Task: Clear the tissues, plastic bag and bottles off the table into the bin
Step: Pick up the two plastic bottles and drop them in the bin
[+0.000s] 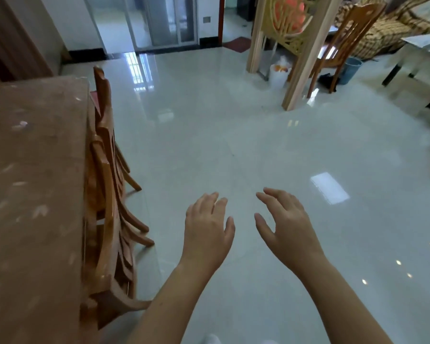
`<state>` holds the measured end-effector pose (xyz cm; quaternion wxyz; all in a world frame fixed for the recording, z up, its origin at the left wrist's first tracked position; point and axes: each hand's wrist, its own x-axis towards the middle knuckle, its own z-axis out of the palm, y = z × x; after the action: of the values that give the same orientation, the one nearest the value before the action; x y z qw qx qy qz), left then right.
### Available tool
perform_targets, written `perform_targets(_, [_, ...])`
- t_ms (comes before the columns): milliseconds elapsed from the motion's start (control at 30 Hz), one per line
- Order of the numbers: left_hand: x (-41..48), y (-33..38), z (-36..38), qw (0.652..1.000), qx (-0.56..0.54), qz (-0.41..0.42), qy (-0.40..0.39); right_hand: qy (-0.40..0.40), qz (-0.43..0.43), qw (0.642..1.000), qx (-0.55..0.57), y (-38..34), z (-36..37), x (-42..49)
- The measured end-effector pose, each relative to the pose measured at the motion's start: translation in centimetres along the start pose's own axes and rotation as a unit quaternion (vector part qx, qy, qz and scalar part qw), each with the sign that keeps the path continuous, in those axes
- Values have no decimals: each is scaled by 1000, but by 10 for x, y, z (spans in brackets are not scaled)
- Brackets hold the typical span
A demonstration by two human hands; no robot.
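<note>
Head view: the largest surface shown is the glossy pale tiled floor [233,145], on which window light is reflected. The left of the frame is taken up by the table [35,194], whose brown marbled top is marked with pale streaks. One small pale patch near its far part cannot be told apart from a reflection, so it cannot be identified as a tissue. Two wooden chairs [109,194] are pushed in against the table's right edge, one behind the other.

A light wooden partition [305,60] with carved panels is set upright on the far side of the room. A further wooden chair [343,40] is placed just behind it, and a white table [422,50] is seen at the far right edge.

Both bare forearms are extended forward over the floor, low in the frame, well apart from the table. The left hand [206,232] is held palm down with the fingers loosely spread and slightly bent; nothing is gripped. The right hand [288,227] is held the same way, fingers spread and relaxed, with nothing in it. The hands are side by side and not touching.

A white bin [278,78], lined with thin plastic and holding something orange, stands at the foot of the partition. A blue bin [350,70] stands beside the far chair.
</note>
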<state>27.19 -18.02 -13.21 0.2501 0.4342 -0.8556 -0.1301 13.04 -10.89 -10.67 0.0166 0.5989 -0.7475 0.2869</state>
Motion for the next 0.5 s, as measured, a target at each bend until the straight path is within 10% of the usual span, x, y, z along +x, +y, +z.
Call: perform_targets(500, [274, -44, 55, 996, 66, -46, 48, -2, -75, 996, 46, 102, 72, 293])
